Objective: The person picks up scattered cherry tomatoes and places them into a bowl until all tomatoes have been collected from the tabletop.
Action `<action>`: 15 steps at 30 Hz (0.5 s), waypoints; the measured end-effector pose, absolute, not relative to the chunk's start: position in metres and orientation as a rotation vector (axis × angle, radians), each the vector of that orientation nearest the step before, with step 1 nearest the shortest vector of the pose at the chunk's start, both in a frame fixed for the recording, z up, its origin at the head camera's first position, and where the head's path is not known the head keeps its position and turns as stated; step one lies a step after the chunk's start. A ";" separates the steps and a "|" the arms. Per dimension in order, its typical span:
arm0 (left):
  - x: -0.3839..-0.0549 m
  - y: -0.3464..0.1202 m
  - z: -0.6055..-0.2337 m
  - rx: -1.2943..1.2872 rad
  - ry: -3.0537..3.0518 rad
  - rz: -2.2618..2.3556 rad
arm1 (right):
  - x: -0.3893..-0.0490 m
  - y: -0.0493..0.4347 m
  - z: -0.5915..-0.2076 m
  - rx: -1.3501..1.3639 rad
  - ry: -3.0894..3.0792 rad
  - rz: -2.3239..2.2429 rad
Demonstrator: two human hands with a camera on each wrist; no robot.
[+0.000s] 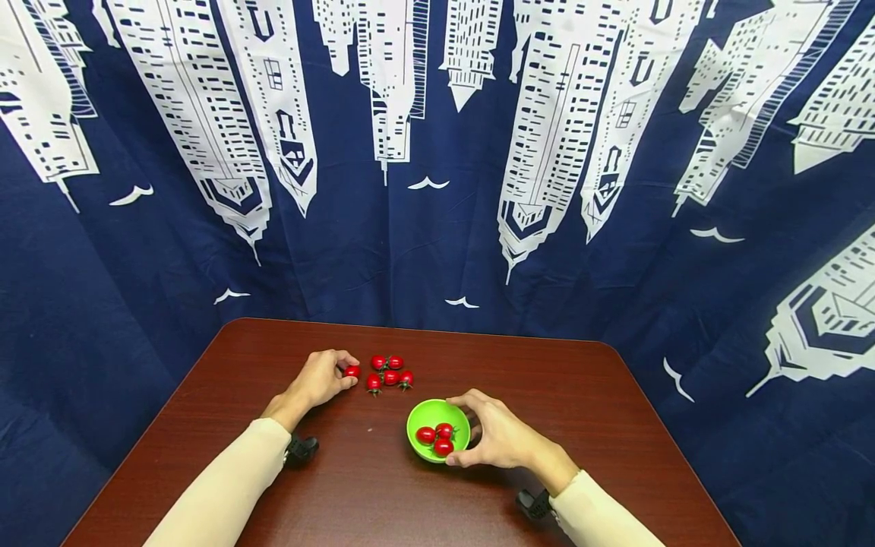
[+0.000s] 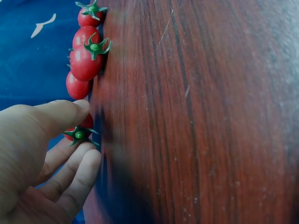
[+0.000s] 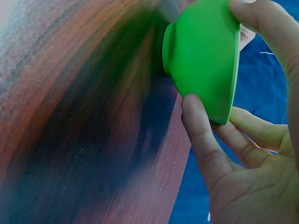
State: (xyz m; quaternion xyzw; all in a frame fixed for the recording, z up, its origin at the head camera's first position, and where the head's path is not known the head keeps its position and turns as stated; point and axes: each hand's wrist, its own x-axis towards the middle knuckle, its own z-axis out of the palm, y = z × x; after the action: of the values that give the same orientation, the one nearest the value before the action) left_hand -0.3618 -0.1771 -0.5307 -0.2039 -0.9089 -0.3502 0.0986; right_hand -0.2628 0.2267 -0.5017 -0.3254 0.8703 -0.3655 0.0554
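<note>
My left hand (image 1: 318, 381) pinches a cherry tomato (image 1: 352, 371) between thumb and fingertips, low over the table at the left. In the left wrist view, that tomato's green stem (image 2: 80, 135) faces the camera. Beside it lies a loose cluster of several more cherry tomatoes (image 1: 390, 377), most with green leafy tops. My right hand (image 1: 504, 434) holds a small green bowl (image 1: 425, 410) from its right side, thumb on the near rim and fingers round the far side. Three cherry tomatoes (image 1: 443, 447) lie inside. From the right wrist, the bowl's outer wall (image 3: 205, 56) shows between thumb and fingers.
The dark reddish wooden table (image 1: 342, 486) has rounded far corners. Behind it hangs a navy cloth (image 1: 390, 266) printed with white upside-down buildings and birds. A black strap device (image 1: 301, 450) sits at the left wrist, another (image 1: 533, 503) at the right.
</note>
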 end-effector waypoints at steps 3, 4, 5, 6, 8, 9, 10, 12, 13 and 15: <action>-0.370 -0.181 -0.543 -0.625 -2.657 -1.017 | -0.263 0.227 -0.502 -0.990 2.641 -1.116; -0.375 -0.183 -0.551 -0.643 -2.641 -1.001 | -0.263 0.227 -0.502 -0.990 2.641 -1.117; -0.376 -0.184 -0.553 -0.651 -2.631 -0.998 | -0.263 0.227 -0.502 -0.990 2.642 -1.117; -0.377 -0.185 -0.554 -0.660 -2.623 -0.993 | -0.263 0.227 -0.502 -0.990 2.642 -1.118; -0.377 -0.185 -0.554 -0.649 -2.620 -0.999 | -0.262 0.228 -0.502 -0.991 2.644 -1.116; -0.370 -0.183 -0.546 -0.627 -2.640 -1.004 | -0.262 0.228 -0.503 -0.991 2.645 -1.114; -0.363 -0.181 -0.537 -0.598 -2.662 -1.011 | -0.262 0.228 -0.503 -0.991 2.646 -1.113; -0.353 -0.176 -0.525 -0.551 -2.699 -1.014 | -0.263 0.228 -0.503 -0.994 2.649 -1.111; -0.350 -0.174 -0.521 -0.525 -2.716 -1.006 | -0.263 0.228 -0.503 -0.994 2.650 -1.109; -0.343 -0.171 -0.515 -0.500 -2.743 -0.979 | -0.262 0.229 -0.503 -0.994 2.651 -1.107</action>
State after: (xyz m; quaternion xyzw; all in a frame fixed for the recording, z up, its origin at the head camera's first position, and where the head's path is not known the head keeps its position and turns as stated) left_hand -0.3427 -0.1713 -0.5148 -0.1685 -0.9242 -0.3298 0.0931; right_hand -0.2625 0.2285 -0.5033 -0.3265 0.8709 -0.3638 0.0508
